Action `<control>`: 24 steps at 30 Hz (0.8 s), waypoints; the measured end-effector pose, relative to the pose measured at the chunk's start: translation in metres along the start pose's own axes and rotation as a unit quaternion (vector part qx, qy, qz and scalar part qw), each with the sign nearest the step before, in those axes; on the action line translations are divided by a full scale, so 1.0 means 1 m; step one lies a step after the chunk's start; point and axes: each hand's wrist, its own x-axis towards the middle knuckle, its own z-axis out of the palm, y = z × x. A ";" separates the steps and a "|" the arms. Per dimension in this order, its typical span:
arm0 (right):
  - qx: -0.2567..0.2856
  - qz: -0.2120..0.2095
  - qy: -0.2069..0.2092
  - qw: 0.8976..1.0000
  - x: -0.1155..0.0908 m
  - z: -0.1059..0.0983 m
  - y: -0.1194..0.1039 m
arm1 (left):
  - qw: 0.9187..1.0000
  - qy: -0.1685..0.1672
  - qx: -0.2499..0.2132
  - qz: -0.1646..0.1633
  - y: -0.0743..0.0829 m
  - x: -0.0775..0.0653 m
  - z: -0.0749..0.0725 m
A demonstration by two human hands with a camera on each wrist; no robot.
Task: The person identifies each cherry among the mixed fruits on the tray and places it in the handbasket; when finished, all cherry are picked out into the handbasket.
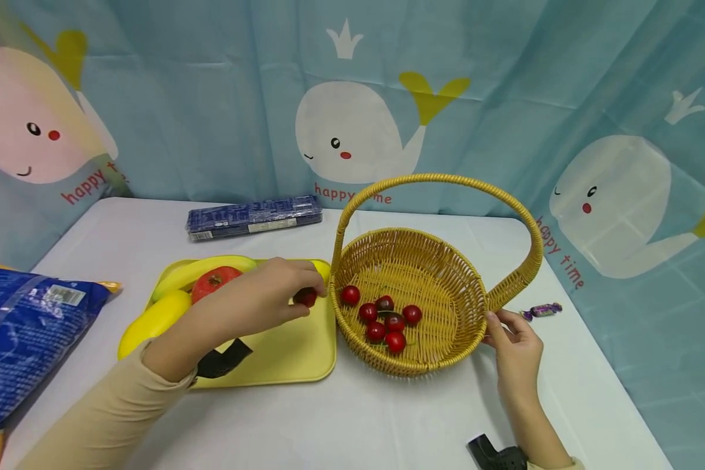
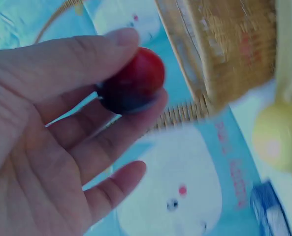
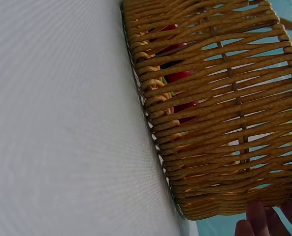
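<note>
My left hand (image 1: 261,295) pinches a dark red cherry (image 1: 305,297) between thumb and fingers, above the right part of the yellow tray (image 1: 296,356) and just left of the basket's rim. In the left wrist view the cherry (image 2: 145,78) shows clear of the palm. The woven basket (image 1: 440,287) with its tall arched handle stands on the table, several cherries (image 1: 395,321) gathered in its left half. At the basket's right side, below the handle's foot, my right hand (image 1: 517,349) grips the rim. In the right wrist view, fingers (image 3: 256,216) show at the basket's edge.
A red round fruit (image 1: 214,281), a banana (image 1: 182,277) and a yellow fruit (image 1: 155,320) lie in the tray. Behind stands a long blue package (image 1: 255,217). A large blue bag (image 1: 29,333) lies at left, a purple wrapped candy (image 1: 543,311) at right.
</note>
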 end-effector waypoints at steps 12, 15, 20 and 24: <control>-0.004 -0.003 -0.001 1.000 0.000 0.001 0.001 | 0.996 -0.038 -0.010 0.081 0.032 0.063 0.050; -0.007 -0.003 -0.002 1.000 -0.001 0.002 0.002 | 0.995 -0.057 0.008 0.084 0.038 0.080 0.065; -0.008 -0.002 -0.001 1.000 -0.001 0.002 0.000 | 0.991 -0.105 0.019 0.077 0.047 0.107 0.084; -0.009 -0.001 0.003 1.000 -0.001 0.001 -0.001 | 0.986 -0.146 0.013 0.081 0.054 0.120 0.097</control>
